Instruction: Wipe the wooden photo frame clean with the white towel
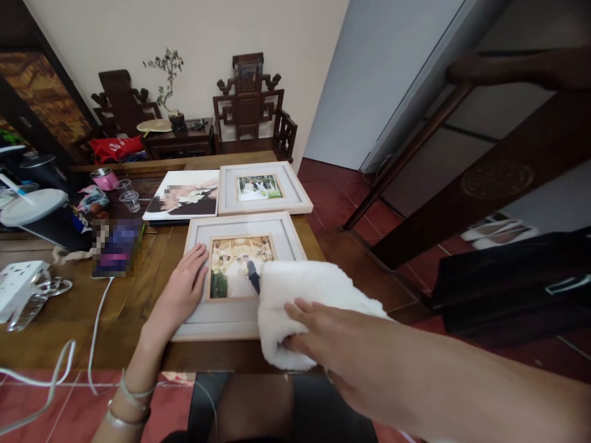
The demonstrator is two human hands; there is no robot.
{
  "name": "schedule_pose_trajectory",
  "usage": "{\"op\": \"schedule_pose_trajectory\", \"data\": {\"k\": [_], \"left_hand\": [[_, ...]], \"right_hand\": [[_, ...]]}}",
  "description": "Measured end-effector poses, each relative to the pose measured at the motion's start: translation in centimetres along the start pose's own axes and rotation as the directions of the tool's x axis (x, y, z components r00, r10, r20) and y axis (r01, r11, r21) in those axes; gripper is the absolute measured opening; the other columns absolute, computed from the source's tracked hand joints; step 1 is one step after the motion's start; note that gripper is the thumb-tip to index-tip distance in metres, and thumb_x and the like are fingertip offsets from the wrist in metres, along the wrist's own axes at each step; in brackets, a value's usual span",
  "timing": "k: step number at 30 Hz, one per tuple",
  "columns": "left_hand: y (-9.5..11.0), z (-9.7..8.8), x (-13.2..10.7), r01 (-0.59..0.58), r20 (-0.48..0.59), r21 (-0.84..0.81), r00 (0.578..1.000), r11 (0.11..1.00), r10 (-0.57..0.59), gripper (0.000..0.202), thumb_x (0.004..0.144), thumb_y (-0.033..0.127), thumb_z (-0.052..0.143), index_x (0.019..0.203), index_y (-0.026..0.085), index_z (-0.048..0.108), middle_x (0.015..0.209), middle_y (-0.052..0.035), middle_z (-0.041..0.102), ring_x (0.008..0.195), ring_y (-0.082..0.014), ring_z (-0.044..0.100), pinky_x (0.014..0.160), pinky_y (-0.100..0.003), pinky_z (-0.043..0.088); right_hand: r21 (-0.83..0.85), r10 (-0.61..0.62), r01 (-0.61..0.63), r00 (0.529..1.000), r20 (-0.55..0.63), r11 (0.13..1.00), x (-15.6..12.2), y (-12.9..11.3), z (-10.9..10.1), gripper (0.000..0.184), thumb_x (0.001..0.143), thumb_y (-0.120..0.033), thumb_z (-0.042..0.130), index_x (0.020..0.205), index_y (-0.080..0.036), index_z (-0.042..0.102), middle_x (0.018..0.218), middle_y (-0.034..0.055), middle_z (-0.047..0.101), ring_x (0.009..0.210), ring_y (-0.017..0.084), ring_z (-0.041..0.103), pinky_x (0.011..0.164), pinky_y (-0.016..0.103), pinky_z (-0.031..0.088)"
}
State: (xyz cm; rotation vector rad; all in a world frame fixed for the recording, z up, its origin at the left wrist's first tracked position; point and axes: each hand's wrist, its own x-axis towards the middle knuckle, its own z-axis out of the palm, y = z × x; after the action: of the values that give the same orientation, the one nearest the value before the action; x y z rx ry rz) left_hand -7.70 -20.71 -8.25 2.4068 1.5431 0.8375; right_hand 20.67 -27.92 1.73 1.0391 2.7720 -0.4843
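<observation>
Right hand (pixel 318 335) holding white cloth (pixel 318 284), fingers pinching it. Left hand (pixel 182 286), fingers flat together, leaning on photo frame (pixel 241 261) underneath; hard rubbing might be sliding it off bench (pixel 124 344).

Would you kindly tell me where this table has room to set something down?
A bare patch of table lies between the white cable and the left hand; a narrow strip runs right of the near frame. Farther left is crowded: lidded cup, pink mug, socket block.
</observation>
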Motion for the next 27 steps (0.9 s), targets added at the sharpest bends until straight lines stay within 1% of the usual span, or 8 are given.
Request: {"op": "schedule_pose_trajectory", "data": {"k": [3,6,9,12,15,21,24,27], "left_hand": [[0.0,-0.1,0.0,-0.010,0.010,0.020,1.000,1.000,0.010,0.044,0.097,0.030,0.041,0.127,0.004,0.059,0.139,-0.0208,0.055,0.136,-0.0274,0.045,0.115,-0.047,0.036],[0.1,-0.2,-0.1,-0.018,0.013,0.029,1.000,0.999,0.017,0.044,0.098,0.030,0.040,0.127,0.003,0.059,0.140,-0.0210,0.054,0.136,-0.0265,0.045,0.115,-0.046,0.036],[0.1,-0.2,-0.2,-0.016,0.010,0.025,1.000,1.000,0.016,0.045,0.098,0.030,0.040,0.127,0.002,0.059,0.140,-0.0220,0.053,0.136,-0.0264,0.045,0.115,-0.046,0.036],[0.1,-0.1,-0.2,-0.007,0.002,0.020,1.000,1.000,0.007,0.044,0.098,0.030,0.040,0.126,0.003,0.060,0.139,-0.0214,0.054,0.136,-0.0265,0.045,0.115,-0.047,0.036],[0.0,-0.1,-0.2,-0.004,-0.005,0.015,1.000,1.000,0.004,0.043,0.098,0.030,0.040,0.127,0.006,0.059,0.139,-0.0195,0.055,0.136,-0.0259,0.045,0.115,-0.048,0.036],[0.0,0.1,-0.2,0.004,-0.026,-0.002,1.000,1.000,-0.005,0.043,0.097,0.030,0.040,0.126,0.005,0.060,0.138,-0.0202,0.055,0.136,-0.0255,0.045,0.115,-0.047,0.035],[0.0,0.3,-0.2,0.008,-0.032,-0.007,0.999,1.000,-0.009,0.041,0.097,0.030,0.040,0.126,0.008,0.060,0.139,-0.0183,0.055,0.136,-0.0252,0.046,0.115,-0.048,0.036],[0.0,0.3,-0.2,0.015,-0.043,-0.005,0.999,1.000,-0.015,0.041,0.096,0.030,0.040,0.126,0.010,0.060,0.139,-0.0178,0.056,0.136,-0.0256,0.046,0.115,-0.049,0.036]], "right_hand": [[0.070,0.045,-0.048,0.998,0.050,0.996,0.9,0.6,-1.3,0.048,0.074,0.001,0.046,0.109,-0.020,0.072,0.104,0.0111,0.071,0.097,0.025,0.067,0.088,0.035,0.052],[0.009,0.102,-0.102,0.995,-0.004,0.995,3.5,2.8,-2.0,0.056,0.073,0.004,0.045,0.120,-0.016,0.067,0.109,0.0152,0.068,0.095,0.025,0.067,0.082,0.034,0.052],[-0.209,0.077,-0.096,0.992,-0.100,0.973,6.3,5.6,-1.4,0.057,0.074,0.004,0.049,0.128,-0.009,0.062,0.127,0.0234,0.059,0.118,0.034,0.057,0.096,0.043,0.047],[-0.370,0.017,-0.069,0.990,-0.142,0.926,7.5,7.0,0.0,0.054,0.077,0.002,0.051,0.129,-0.006,0.061,0.143,0.0293,0.044,0.136,0.042,0.038,0.109,0.055,0.031],[-0.382,0.036,-0.070,0.995,-0.094,0.921,6.4,5.4,0.7,0.054,0.078,-0.001,0.055,0.131,-0.004,0.059,0.148,0.0322,0.036,0.138,0.046,0.031,0.111,0.058,0.026],[-0.150,0.098,-0.064,0.967,0.236,0.987,2.2,-1.0,-0.6,0.054,0.069,-0.006,0.070,0.123,-0.004,0.066,0.145,0.0357,0.036,0.132,0.051,0.038,0.107,0.060,0.035],[-0.063,0.086,-0.073,0.968,0.237,0.995,2.6,-2.7,-1.2,0.047,0.075,-0.007,0.065,0.122,-0.004,0.067,0.144,0.0339,0.039,0.131,0.048,0.042,0.105,0.060,0.038],[-0.080,0.003,0.016,0.972,0.234,0.997,4.5,-3.4,-0.8,0.052,0.075,-0.008,0.066,0.126,-0.003,0.063,0.147,0.0333,0.035,0.135,0.049,0.035,0.106,0.061,0.036]]}}
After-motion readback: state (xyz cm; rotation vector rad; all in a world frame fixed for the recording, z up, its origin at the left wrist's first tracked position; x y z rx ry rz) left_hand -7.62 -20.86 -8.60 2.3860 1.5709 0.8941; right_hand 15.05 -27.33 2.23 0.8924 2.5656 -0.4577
